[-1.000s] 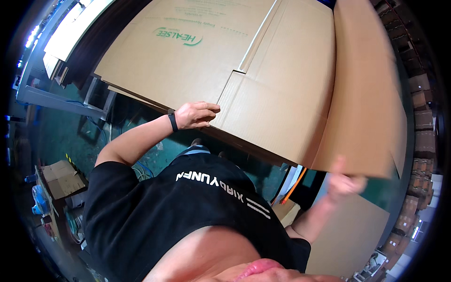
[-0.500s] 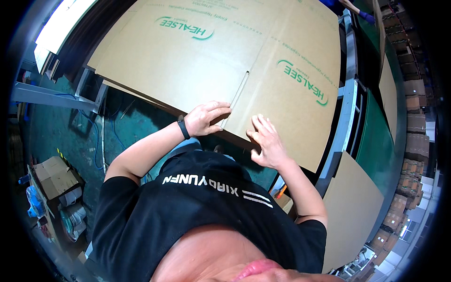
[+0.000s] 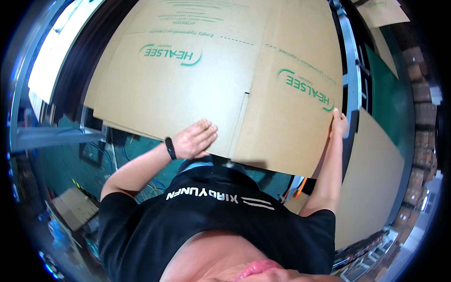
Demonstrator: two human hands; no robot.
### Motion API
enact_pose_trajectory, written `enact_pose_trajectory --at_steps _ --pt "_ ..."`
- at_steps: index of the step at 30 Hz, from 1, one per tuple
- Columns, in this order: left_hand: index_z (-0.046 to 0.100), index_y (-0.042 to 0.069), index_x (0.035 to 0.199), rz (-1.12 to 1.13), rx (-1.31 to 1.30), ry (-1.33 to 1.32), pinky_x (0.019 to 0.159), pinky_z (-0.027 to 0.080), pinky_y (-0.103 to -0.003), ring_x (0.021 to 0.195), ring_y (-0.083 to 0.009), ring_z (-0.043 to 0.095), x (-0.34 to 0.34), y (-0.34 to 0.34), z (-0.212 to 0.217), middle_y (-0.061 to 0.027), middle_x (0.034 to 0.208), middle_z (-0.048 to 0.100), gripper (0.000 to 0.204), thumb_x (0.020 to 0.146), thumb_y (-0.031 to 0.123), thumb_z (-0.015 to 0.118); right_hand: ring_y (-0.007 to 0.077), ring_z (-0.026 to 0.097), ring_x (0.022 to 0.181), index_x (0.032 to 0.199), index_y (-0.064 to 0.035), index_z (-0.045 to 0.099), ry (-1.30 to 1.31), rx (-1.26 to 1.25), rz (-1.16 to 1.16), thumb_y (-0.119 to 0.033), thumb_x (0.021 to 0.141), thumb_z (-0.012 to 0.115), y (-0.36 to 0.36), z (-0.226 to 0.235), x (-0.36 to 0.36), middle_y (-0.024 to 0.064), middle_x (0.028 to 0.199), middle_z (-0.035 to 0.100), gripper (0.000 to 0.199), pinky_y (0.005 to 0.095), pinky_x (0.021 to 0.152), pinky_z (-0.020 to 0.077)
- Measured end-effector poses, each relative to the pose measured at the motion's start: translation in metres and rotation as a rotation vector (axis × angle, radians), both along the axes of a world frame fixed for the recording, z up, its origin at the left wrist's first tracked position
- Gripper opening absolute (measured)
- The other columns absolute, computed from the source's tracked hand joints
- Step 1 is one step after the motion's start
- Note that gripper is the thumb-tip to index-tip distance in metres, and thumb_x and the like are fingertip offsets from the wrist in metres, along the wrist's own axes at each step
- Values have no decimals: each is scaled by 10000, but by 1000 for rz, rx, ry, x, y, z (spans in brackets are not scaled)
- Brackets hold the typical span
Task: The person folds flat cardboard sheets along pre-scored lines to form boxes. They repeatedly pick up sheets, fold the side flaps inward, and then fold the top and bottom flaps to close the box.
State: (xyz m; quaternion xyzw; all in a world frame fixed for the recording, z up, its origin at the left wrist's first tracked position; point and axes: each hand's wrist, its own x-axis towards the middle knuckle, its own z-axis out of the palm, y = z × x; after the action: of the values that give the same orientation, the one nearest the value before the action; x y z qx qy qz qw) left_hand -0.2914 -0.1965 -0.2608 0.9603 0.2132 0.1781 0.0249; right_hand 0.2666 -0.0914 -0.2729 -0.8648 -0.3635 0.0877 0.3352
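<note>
The cardboard sheet [image 3: 221, 89] is stretching ahead — left hand [image 3: 193, 139] lying flat and empty on it, right hand [image 3: 339, 125] pinching its right edge

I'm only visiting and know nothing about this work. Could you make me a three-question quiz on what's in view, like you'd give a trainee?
1. True or false: the black wristband is on the right arm.
2. Where is the right hand?
A) Flat on the middle of the sheet
B) At the right edge of the cardboard sheet
C) On the floor
3. Fill in: the printed lettering is ____ in colour.

Key: 1. False; it is at the wrist of the left hand. 2. B. 3. Green.
</note>
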Motion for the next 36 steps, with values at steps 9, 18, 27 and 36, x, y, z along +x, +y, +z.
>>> enact_pose_trajectory --at_steps 9,18,27,36 --pt "664 -43 1082 -126 -143 -185 1057 422 -501 1174 -404 546 -2 22 -28 -251 1255 573 490 726 293 675 159 659 811 1057 18 664 612 24 -70 -288 860 735 -2 2 43 82 948 702 372 290 728 516" --pt "636 91 1151 -421 -315 -109 1092 366 -534 1254 -258 486 2 52 -39 -138 1348 525 348 827 217 628 225 585 1090 1254 -25 600 787 -251 -230 -631 882 543 34 29 31 102 1225 632 713 351 921 460" --pt "526 148 1271 -403 -134 129 1064 418 -473 1275 -205 444 14 46 -34 -53 1416 460 368 915 240 543 364 591 1088 1103 46 659 -292 -467 -305 -652 932 354 16 12 73 230 1133 645 781 430 936 443" --pt "494 125 1302 -419 -137 174 1101 366 -480 1290 -183 431 24 47 -26 -63 1419 449 395 938 276 503 451 552 1117 1084 44 668 -464 -520 -380 -596 970 227 26 16 37 299 1115 622 785 486 974 411"
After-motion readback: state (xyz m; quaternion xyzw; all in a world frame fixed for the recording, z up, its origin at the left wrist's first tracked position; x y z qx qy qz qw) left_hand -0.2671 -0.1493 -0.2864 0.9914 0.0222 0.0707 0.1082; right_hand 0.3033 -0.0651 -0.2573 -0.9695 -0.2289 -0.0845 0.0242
